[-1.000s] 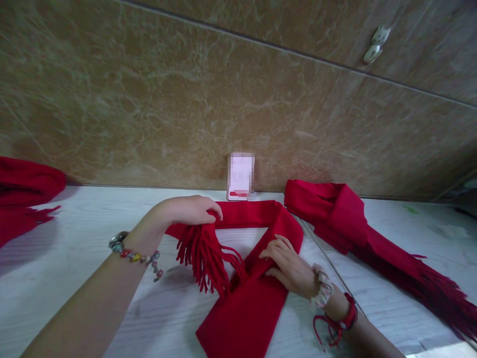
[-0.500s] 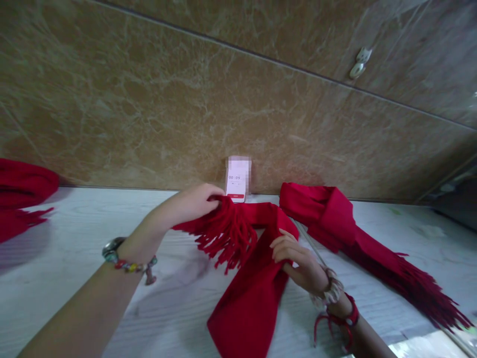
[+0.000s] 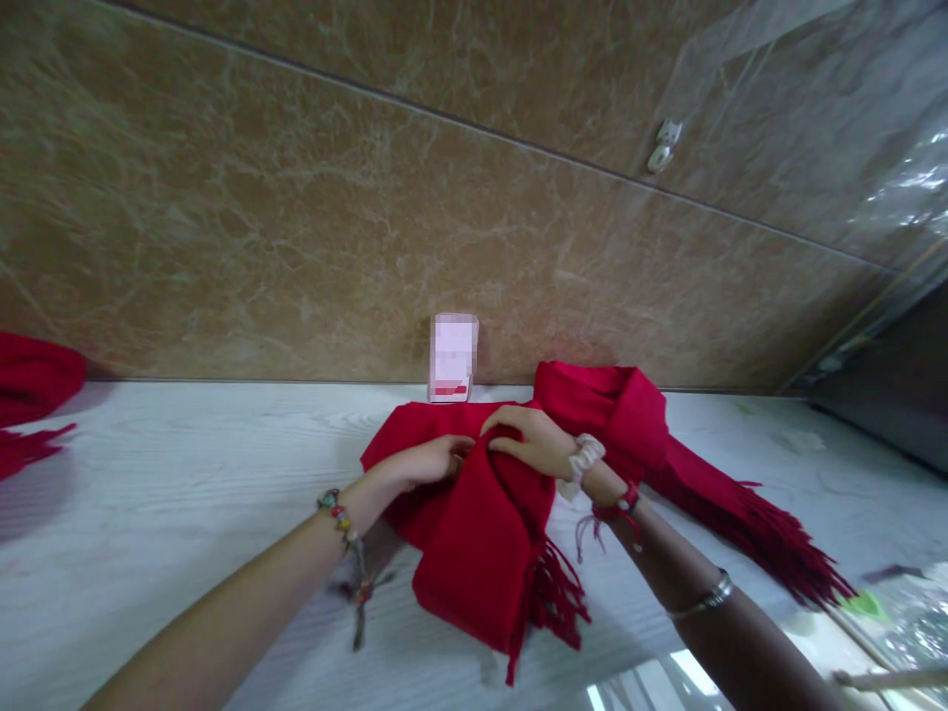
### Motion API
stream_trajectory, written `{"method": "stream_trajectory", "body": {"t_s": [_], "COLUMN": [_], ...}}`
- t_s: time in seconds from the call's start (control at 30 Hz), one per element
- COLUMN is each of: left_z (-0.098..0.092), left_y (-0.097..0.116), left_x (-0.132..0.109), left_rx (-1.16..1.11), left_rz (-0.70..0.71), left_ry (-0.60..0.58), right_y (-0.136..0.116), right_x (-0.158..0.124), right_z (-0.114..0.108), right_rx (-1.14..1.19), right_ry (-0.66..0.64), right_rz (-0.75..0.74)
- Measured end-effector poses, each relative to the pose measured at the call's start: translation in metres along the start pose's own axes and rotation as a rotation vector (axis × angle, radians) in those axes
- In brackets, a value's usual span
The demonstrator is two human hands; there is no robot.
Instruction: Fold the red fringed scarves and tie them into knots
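A red fringed scarf (image 3: 474, 563) lies folded on the white surface in front of me, its tassels hanging out at the lower right. My left hand (image 3: 430, 462) is closed at the middle of the scarf, its fingertips hidden in a fold. Close beside it, my right hand (image 3: 531, 436) pinches the cloth from above, with the fingers curled into the same crossing. The two hands nearly meet there.
A second folded red scarf (image 3: 599, 410) lies to the right, its fringe reaching toward the front edge. More red cloth (image 3: 37, 380) sits at far left. A phone (image 3: 453, 355) leans against the brown marbled wall (image 3: 296, 247). Clear plastic (image 3: 918, 612) shows at lower right.
My left hand has let go of the fringe and moved right into the fold. My right hand has moved up and left. The fringe now hangs at the scarf's lower right.
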State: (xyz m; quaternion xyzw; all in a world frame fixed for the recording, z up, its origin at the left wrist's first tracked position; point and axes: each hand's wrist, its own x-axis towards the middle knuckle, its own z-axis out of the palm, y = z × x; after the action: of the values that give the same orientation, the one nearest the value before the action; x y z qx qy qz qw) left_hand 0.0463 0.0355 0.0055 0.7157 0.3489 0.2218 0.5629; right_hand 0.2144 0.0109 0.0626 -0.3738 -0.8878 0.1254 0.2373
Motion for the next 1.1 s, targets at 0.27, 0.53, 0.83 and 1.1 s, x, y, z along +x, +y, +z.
{"method": "stream_trajectory", "body": {"t_s": [0.27, 0.53, 0.83, 1.1], "left_z": [-0.026, 0.005, -0.016, -0.035], "left_y": [0.043, 0.035, 0.016, -0.012], "left_x": [-0.04, -0.036, -0.059, -0.03], "left_rx": [0.266, 0.347, 0.592, 0.802], "left_rz": [-0.402, -0.253, -0.058, 0.219], "left_ry": [-0.121, -0.207, 0.185, 0.249], "right_y": [-0.014, -0.044, -0.007, 0.0], "right_x": [-0.052, -0.097, -0.159, -0.123], "right_z": [0.012, 0.04, -0.061, -0.005], "right_rx": [0.003, 0.194, 0.444, 0.014], "right_ry": [0.208, -0.004, -0.131, -0.103], "right_rz": [0.449, 0.523, 0.556, 0.611]}}
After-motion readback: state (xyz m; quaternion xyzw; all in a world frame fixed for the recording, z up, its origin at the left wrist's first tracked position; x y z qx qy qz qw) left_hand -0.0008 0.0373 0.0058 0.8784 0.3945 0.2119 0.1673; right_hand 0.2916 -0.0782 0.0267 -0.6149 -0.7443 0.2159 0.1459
